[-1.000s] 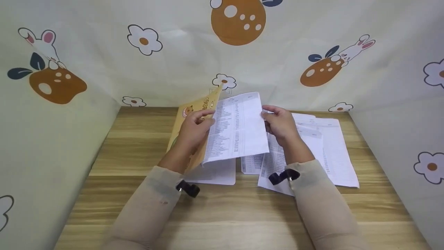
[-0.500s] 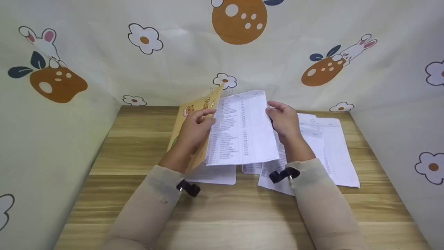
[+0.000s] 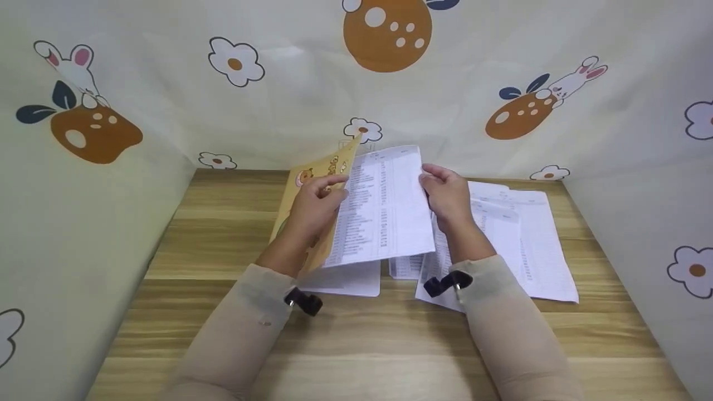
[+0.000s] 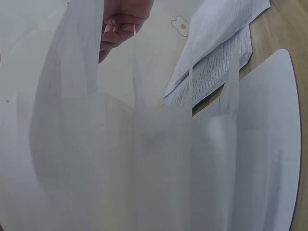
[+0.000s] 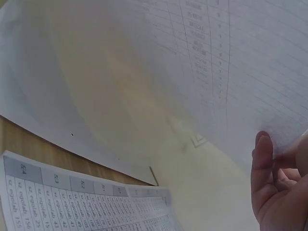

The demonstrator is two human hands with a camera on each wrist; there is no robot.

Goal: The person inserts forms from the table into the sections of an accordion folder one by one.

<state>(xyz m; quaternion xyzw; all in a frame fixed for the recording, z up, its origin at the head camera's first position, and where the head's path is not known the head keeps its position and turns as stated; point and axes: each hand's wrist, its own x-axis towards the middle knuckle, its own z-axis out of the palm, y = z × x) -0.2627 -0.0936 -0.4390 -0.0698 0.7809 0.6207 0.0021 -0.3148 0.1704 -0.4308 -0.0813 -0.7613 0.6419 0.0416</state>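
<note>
In the head view my left hand (image 3: 312, 211) holds the raised yellow cover of a folder (image 3: 298, 177), printed with cartoon figures, with its thumb on the inner side. Against that cover leans a white printed sheet (image 3: 384, 211), its left edge at the folder's opening. My right hand (image 3: 448, 195) pinches the sheet's right edge between thumb and fingers, which the right wrist view also shows. Translucent pocket pages (image 4: 159, 173) stand fanned out in the left wrist view. The folder's white lower side (image 3: 353, 280) lies flat on the table. How far the sheet sits inside a pocket is hidden.
More printed sheets (image 3: 535, 239) overlap on the wooden table (image 3: 379, 345) to the right, partly under my right forearm. Behind and on both sides hangs pale cloth (image 3: 301, 83) with oranges, rabbits and flowers. Black wrist mounts (image 3: 303, 301) are on both sleeves.
The sheet and my right hand moved slightly right and then back left toward the folder. My left hand and the yellow cover have stayed nearly still.
</note>
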